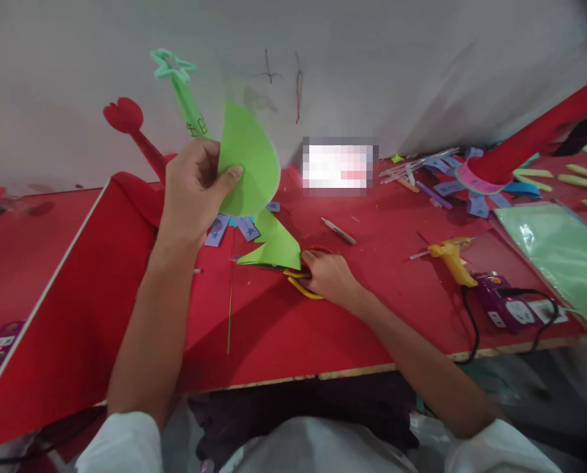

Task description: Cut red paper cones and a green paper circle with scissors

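Raised above the table, my left hand [197,180] pinches a round-edged piece of light green paper [251,161] between thumb and fingers. My right hand [330,279] is closed around the yellow handles of a pair of scissors [306,289]. Over the scissors lies a folded part of light green paper [276,246], which hides most of the blades; their tip shows at its left end. Whether this part is still joined to the round piece is hard to tell. Purple paper tabs with blue stars [218,230] lie just behind, below my left hand.
A yellow glue gun [451,256] lies at right beside a purple box with a cord [505,302]. A white pen [339,231] rests mid-table. A red board [71,295] stands at left. Green sheets in plastic [564,256] and paper strips occupy the far right.
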A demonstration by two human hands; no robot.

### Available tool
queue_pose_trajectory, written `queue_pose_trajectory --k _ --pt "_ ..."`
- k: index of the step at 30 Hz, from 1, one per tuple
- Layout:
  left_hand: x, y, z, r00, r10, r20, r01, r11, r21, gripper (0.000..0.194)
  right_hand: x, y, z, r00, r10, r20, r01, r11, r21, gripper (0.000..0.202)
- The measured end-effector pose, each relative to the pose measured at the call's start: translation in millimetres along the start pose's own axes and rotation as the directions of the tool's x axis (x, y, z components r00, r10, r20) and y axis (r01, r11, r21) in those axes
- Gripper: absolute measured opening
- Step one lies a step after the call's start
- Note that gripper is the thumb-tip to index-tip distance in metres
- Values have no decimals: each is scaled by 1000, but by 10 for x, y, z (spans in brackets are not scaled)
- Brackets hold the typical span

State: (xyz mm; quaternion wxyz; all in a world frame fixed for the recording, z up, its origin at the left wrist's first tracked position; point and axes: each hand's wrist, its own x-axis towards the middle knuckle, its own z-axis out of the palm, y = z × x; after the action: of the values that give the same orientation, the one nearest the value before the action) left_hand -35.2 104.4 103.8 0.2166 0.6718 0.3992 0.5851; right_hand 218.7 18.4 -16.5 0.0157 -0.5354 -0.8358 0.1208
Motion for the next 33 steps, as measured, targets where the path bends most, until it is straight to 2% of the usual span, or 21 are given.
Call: queue_pose_trajectory --k 5,9,13,15,17,23,29,33 --pt "-1 -40 -11 1000 -24 -1 24 996 86 43 3 14 24 1000 8 -14 -7 999 37 45" --pt "-18 -22 46 999 -38 -8 38 999 -6 42 7 36 56 998 -14 -55 17 999 44 35" --pt "-67 69 125 996 -88 34 91 991 -101 40 19 88 101 969 -172 -176 188 979 80 19" --pt "-91 91 158 994 -97 57 102 989 -105 42 24 119 121 944 -245 -219 273 956 106 15" --pt "-108 82 184 991 -114 76 120 990 -70 44 29 144 132 935 -267 -235 303 944 131 15" --pt "-143 -18 263 986 -80 147 76 997 29 29 41 161 77 961 -191 -200 225 961 160 21" --pt "-219 -90 383 957 -168 235 165 986 31 18 42 172 -8 980 -140 -143 168 963 211 26" --pt "-226 -102 388 950 -209 233 209 978 23 16 53 195 -5 983 -119 -136 152 954 260 33"
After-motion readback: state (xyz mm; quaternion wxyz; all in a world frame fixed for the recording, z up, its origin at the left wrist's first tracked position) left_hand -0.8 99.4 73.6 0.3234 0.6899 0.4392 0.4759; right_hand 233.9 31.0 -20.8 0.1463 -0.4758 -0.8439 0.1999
